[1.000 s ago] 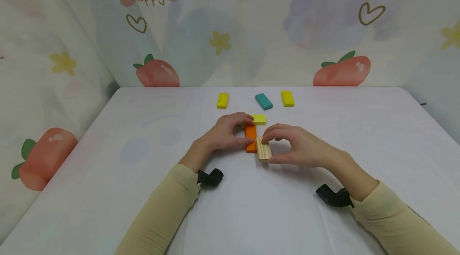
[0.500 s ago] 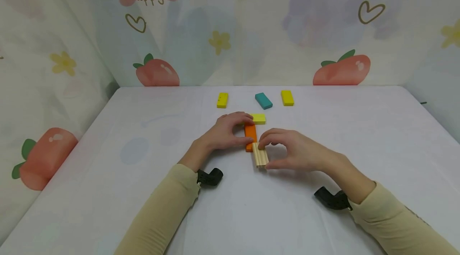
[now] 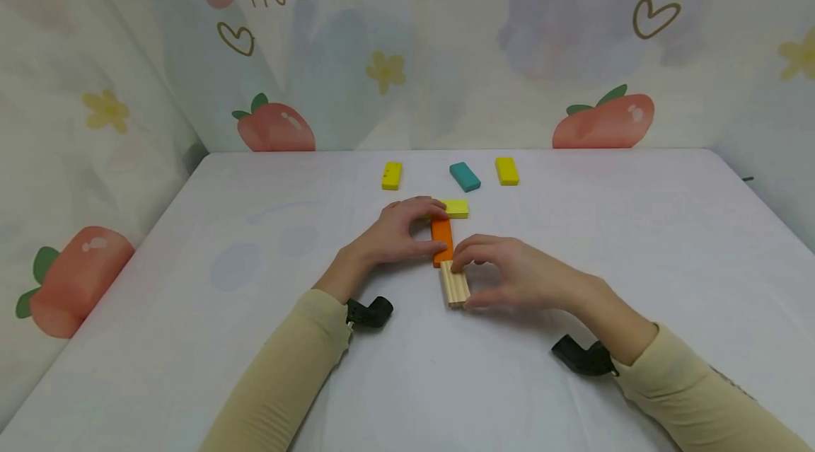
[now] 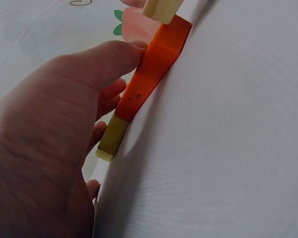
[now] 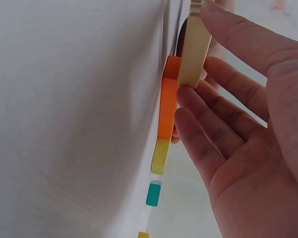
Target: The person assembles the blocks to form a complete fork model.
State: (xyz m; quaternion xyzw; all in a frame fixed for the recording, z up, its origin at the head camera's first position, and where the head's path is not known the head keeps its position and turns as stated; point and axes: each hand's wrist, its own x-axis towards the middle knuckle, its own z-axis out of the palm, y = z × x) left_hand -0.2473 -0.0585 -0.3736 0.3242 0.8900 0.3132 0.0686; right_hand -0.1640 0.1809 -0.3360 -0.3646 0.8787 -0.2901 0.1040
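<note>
My right hand (image 3: 525, 274) pinches a pale ribbed wooden block (image 3: 455, 288) by its ends, thumb at the near end and a fingertip at the far one. In the right wrist view this wooden block (image 5: 194, 52) is raised above the cloth and overlaps the end of the orange block (image 5: 167, 106). An orange block (image 3: 442, 233) lies flat, pointing away from me, its far end against a crosswise light yellow block (image 3: 457, 209). My left hand (image 3: 397, 231) holds the orange block, thumb near its near end and fingertips by the yellow block, partly covering both.
Farther back lie a yellow block (image 3: 392, 176) on the left, a teal block (image 3: 465, 177) in the middle and another yellow block (image 3: 507, 171) on the right. A white cloth covers the table (image 3: 255, 339). Behind it hangs a patterned curtain (image 3: 446, 49).
My right hand has brought the wooden block toward me and slightly left, from beside the orange block to its near end. The left hand keeps its place.
</note>
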